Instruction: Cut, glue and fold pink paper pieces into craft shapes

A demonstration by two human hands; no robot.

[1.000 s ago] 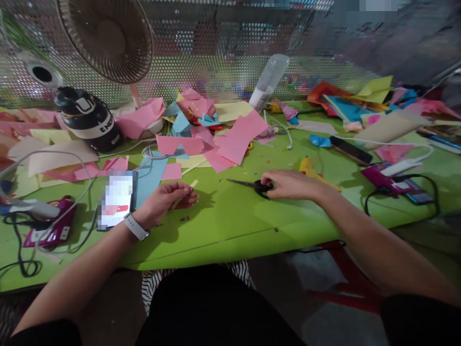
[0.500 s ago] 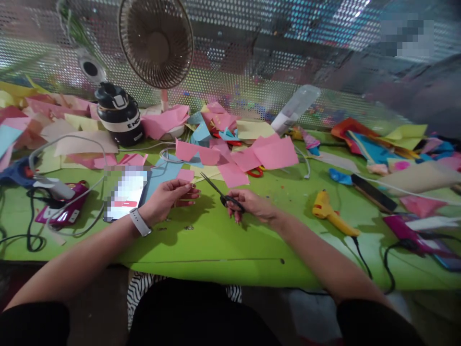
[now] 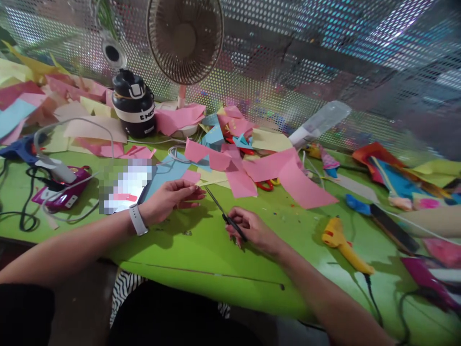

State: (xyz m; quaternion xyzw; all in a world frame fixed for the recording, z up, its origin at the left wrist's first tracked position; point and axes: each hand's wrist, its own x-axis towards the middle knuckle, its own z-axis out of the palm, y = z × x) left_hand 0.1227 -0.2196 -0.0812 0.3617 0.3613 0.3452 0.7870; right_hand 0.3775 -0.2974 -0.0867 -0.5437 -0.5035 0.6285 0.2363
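Head view: showing both hands over a green table (image 3: 180, 247). With the right hand (image 3: 250, 228), gripping black scissors (image 3: 225, 217) at the handles, curling the fingers around the loops (not showing from here: exact finger placement inside). Holding the scissors above the front of the table, between the two hands, pointing the nearly closed blades forward and left, near the left fingertips. With the left hand (image 3: 175, 197), pressing thumb to forefinger and loosely bending the rest; apparently pinching a narrow pale strip (image 3: 201, 183), barely standing out from the yellow paper (image 3: 216, 178) beyond.

Handling, scissors: probably being light, stiff and hard; calling for a hold at the loops only, placing skin clear of blades and tips. Handling, strip: probably being almost weightless, limp and easily creasing or tearing; calling for a light pinch near one end, leaving the other free.

Showing also pink paper (image 3: 308, 185) beyond the hands and a yellow glue gun (image 3: 346, 246) lying well apart, to the right.
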